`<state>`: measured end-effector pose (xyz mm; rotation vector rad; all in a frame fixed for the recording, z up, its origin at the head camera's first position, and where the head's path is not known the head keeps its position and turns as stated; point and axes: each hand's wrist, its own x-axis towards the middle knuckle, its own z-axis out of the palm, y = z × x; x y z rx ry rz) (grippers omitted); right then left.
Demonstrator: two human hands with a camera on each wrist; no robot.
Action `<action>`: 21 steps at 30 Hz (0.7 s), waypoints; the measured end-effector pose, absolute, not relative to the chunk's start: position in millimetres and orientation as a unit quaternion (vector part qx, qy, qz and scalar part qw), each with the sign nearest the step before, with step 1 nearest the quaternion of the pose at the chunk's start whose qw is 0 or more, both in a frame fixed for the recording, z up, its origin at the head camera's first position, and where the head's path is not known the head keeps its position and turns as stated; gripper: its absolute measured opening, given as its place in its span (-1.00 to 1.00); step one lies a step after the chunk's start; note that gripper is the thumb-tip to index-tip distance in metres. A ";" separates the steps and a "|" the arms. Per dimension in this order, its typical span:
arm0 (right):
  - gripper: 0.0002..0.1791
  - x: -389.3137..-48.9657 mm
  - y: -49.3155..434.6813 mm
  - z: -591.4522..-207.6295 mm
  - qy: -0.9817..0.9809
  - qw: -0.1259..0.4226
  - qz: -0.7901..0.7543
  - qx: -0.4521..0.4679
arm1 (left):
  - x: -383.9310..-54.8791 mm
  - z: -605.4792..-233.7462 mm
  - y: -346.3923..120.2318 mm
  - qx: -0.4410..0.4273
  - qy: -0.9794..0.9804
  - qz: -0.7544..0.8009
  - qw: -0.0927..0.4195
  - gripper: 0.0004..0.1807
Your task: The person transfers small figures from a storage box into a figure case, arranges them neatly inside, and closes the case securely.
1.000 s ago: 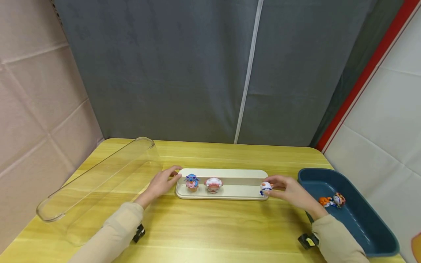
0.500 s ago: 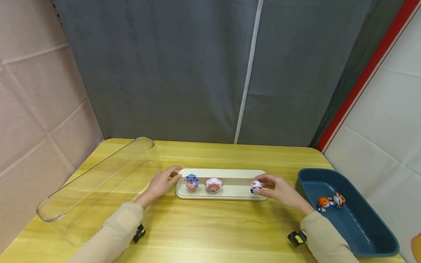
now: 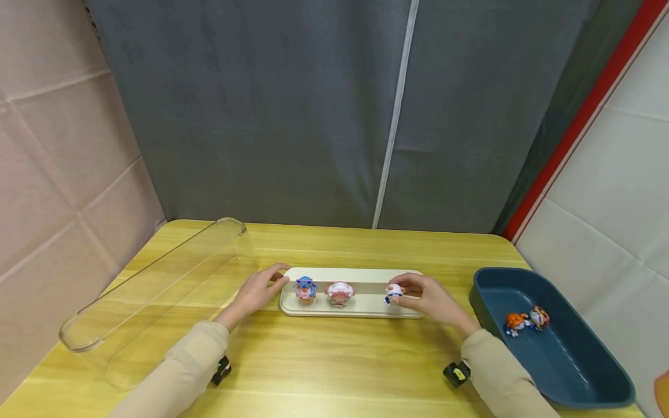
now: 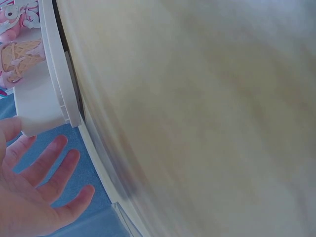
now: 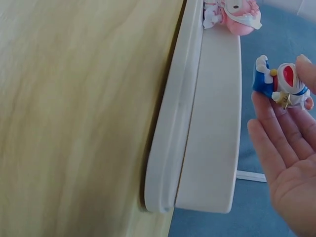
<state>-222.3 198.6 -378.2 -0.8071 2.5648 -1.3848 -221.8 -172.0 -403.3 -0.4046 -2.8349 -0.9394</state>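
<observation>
A long cream display base (image 3: 363, 309) lies on the wooden table. A blue-and-pink figurine (image 3: 305, 289) stands near its left end, and a pink-and-white figurine (image 3: 339, 294) stands to the right of that one. Between thumb and fingers, my right hand (image 3: 432, 299) pinches a white figurine (image 3: 394, 292) over the right part of the base. The right wrist view shows blue, red and gold details on this held figurine (image 5: 287, 85). My left hand (image 3: 256, 290) touches the base's left end, fingers spread and fairly straight in the left wrist view.
A long transparent cover (image 3: 157, 290) occupies the table's left side, at a slant. To the right, a dark blue bin (image 3: 575, 371) contains an orange figurine (image 3: 515, 323) and another multicoloured figurine (image 3: 539, 317). A grey curtain (image 3: 261, 116) hangs behind the table.
My right hand has carried the white figurine leftward from the base's right end, closer to the pink-and-white one. My left hand stays at the left end.
</observation>
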 end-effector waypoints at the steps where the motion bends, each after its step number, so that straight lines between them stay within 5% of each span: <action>1: -0.61 -222.8 197.2 -378.8 0.845 0.058 -0.459 -0.269 | -221.9 -403.5 -172.0 -0.134 -0.939 -0.311 0.064 -0.67; 21: -0.68 -217.0 163.8 -369.5 0.837 0.050 -0.458 -0.296 | -222.3 -404.4 -172.3 -0.130 -0.939 -0.312 0.062 -0.66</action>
